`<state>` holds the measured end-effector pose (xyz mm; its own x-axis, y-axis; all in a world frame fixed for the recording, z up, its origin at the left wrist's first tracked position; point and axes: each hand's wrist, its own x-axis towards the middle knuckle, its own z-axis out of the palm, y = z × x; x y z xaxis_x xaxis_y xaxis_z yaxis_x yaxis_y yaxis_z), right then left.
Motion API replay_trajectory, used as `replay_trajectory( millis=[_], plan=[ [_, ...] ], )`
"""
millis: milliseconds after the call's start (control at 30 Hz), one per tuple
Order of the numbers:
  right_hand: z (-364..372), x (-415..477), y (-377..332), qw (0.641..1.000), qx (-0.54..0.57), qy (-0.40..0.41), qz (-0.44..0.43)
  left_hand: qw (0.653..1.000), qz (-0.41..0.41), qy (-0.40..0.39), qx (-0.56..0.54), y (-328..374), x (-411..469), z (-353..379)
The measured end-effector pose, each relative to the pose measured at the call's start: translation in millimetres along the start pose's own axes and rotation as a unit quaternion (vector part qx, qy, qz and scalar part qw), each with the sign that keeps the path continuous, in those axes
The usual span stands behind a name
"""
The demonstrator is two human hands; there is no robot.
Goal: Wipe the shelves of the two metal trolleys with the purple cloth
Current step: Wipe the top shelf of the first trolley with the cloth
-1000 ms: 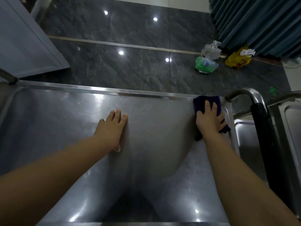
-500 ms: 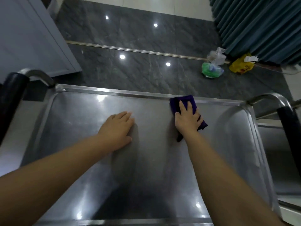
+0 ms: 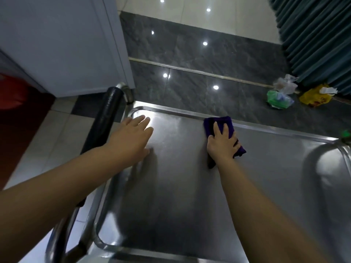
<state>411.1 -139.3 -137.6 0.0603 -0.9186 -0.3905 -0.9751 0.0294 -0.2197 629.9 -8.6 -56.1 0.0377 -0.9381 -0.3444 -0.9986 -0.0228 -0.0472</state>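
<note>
Dark tiled floor (image 3: 209, 59) lies beyond a steel trolley shelf (image 3: 190, 196). Right grip (image 3: 222, 146), fingers flat, presses the purple cloth (image 3: 209, 124) by the far rim (image 3: 180, 112). Left grip (image 3: 131, 138) rests flat, empty, further left near the black handle (image 3: 106, 120). Wiping seems partway: bare shelf runs rightward and nearer; no second trolley shows.

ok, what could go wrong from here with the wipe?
1. The cloth lies against the far rim of the shelf, pressed only under the flat fingers of the right hand; a push outward could send it over onto the floor.
2. The left hand covers the shelf's left corner by the handle; that patch may be missed.
</note>
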Motion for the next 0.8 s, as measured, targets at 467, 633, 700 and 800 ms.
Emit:
replay_trajectory(
  millis=[467,633,700,800],
  plan=[
    [52.5,-34.0,-131.3,0.998,-0.042,-0.002,-0.052,0.941,-0.082,0.225,-0.241,-103.5,-61.3,38.4],
    [65.5,-44.7,-160.7,0.995,-0.054,-0.001,-0.086,0.909,-0.086,0.263,-0.312,-112.5,-65.4,46.6],
    [70.3,-48.4,-171.5,0.992,-0.066,-0.006,-0.111,0.909,-0.086,0.264,-0.312,-109.9,-66.8,47.7],
    [75.5,-51.3,-185.4,0.983,-0.090,-0.020,-0.159,0.914,-0.088,0.253,-0.305,-105.4,-68.2,45.9]
  ],
)
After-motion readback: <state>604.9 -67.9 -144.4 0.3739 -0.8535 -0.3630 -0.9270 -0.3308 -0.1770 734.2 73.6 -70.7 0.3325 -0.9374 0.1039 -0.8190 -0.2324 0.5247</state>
